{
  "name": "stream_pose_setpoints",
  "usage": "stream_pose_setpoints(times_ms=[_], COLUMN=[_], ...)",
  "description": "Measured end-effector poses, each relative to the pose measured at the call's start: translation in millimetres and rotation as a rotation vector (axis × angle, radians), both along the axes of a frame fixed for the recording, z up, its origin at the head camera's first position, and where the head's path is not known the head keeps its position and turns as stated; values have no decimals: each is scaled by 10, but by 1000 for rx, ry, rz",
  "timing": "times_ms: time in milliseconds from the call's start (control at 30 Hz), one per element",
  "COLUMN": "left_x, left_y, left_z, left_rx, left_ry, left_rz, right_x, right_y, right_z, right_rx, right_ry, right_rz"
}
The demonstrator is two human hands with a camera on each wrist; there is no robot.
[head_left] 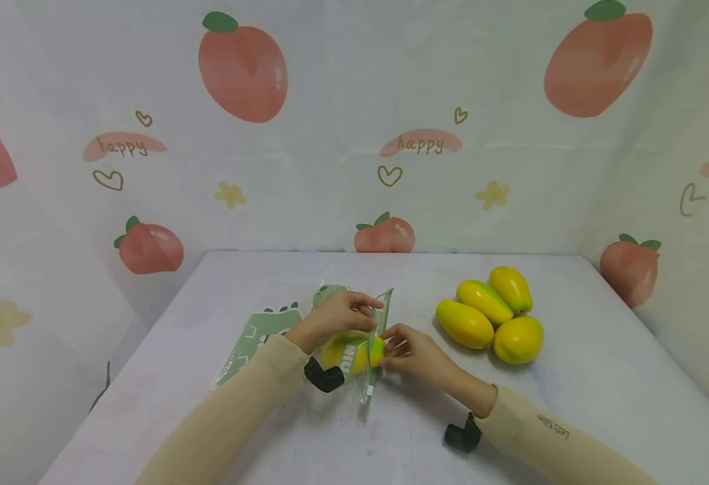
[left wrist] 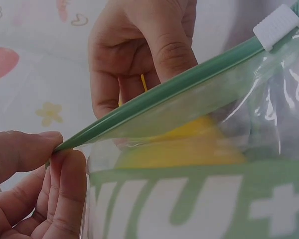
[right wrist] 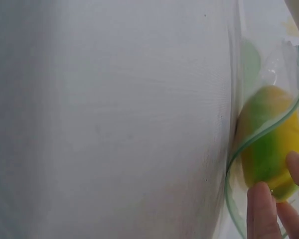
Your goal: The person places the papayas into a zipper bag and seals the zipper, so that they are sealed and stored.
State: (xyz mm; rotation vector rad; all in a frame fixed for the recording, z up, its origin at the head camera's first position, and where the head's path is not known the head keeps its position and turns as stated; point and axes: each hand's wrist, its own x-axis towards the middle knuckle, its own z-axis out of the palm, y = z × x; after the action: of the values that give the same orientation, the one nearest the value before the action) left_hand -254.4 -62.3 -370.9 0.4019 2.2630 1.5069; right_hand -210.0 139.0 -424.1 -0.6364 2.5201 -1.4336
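A clear zip bag (head_left: 347, 367) with a green print stands in the middle of the table, its mouth turned to the right. My left hand (head_left: 337, 315) pinches one end of the green zip strip (left wrist: 154, 94) between thumb and fingers. Inside the mouth lies a yellow-green mango (right wrist: 264, 149), partly seen through the plastic. With thumb and fingertips, my right hand (head_left: 413, 351) holds the mango's near end at the opening. A white slider (left wrist: 277, 27) sits toward the strip's other end.
Several yellow mangoes (head_left: 478, 304) lie grouped on the right of the table (head_left: 578, 404). Another green printed bag (head_left: 251, 343) lies flat at the left, partly behind my left arm. A patterned cloth (head_left: 324, 182) hangs behind the table.
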Motion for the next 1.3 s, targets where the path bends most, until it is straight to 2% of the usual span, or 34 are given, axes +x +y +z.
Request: stream_pose_setpoints(times_ms=[333, 567, 833, 1300], left_x=[-1, 2, 3, 20], left_y=[9, 1, -12, -9], left_z=[3, 4, 6, 15], left_rx=[-21, 7, 14, -12], left_ry=[-6, -2, -14, -19], left_rz=[21, 4, -7, 39], right_x=[1, 7, 7, 12], right_y=[-7, -18, -19, 33], right_z=[23, 50, 52, 74], right_rx=[-28, -41, -27, 19], right_ry=[10, -23, -22, -63], right_rz=[62, 84, 94, 78])
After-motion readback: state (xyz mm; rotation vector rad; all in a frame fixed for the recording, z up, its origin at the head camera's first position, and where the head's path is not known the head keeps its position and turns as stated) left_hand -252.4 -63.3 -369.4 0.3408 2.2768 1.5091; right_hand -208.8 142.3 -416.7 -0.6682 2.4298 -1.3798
